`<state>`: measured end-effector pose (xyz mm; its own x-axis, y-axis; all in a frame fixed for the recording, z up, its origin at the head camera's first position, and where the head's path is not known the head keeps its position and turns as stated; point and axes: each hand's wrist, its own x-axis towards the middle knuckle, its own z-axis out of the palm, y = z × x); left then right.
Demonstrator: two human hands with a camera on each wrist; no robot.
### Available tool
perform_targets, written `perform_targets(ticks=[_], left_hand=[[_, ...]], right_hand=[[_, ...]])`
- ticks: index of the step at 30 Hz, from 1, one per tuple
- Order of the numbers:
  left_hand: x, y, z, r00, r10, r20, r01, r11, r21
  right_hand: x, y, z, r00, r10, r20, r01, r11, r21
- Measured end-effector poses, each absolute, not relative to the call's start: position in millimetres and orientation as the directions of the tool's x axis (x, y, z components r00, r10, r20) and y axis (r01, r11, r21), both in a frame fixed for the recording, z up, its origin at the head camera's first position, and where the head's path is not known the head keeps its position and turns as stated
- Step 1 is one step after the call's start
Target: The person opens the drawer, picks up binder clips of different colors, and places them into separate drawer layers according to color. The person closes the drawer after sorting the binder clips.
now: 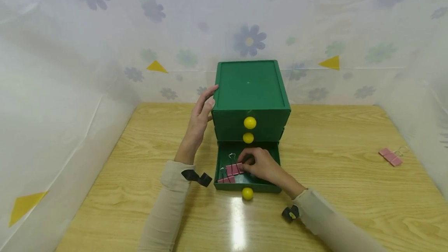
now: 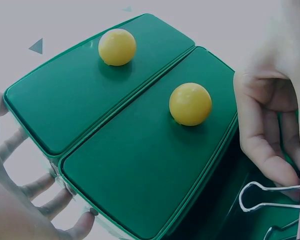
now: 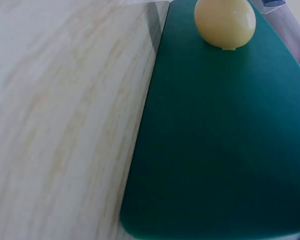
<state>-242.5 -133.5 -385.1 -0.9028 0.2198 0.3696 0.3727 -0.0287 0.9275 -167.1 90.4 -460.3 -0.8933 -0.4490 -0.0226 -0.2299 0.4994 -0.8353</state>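
A green drawer unit (image 1: pixel 250 84) with yellow knobs stands on the table, its bottom drawer (image 1: pixel 229 186) pulled out. My left hand (image 1: pixel 198 125) rests against the unit's left side; in the left wrist view its fingers (image 2: pixel 42 187) spread along that side. Inside the drawer, my right hand (image 1: pixel 263 164) pinches a pink binder clip (image 1: pixel 233 169) with its wire handles up. Beside it, a second pink binder clip (image 1: pixel 227 180) sits at the drawer's front left. The right wrist view has only the drawer's front (image 3: pixel 215 140) and knob (image 3: pixel 225 22), not the hand's fingers.
Another pink binder clip (image 1: pixel 391 157) lies on the wooden table (image 1: pixel 332 143) at the far right. The upper drawers with yellow knobs (image 1: pixel 250 123) are closed above the pulled-out one. A flowered sheet (image 1: pixel 196 22) hangs behind the table.
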Motion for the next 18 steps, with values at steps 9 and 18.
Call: perform_targets(ticks=[9,18], left_hand=[[-241.1,-134.4,-385.2,-0.905,0.219,0.364,0.368,-0.026,0.93],[-240.9,-133.1,-383.6,-0.904,0.217,0.368,0.372,-0.025,0.928]], right_hand=[[-163.6,95.1,-455.2,-0.902,-0.431,-0.004,-0.24,0.51,-0.826],[-156.9,118.8,-439.4,-0.892,-0.427,0.152,-0.352,0.441,-0.825]])
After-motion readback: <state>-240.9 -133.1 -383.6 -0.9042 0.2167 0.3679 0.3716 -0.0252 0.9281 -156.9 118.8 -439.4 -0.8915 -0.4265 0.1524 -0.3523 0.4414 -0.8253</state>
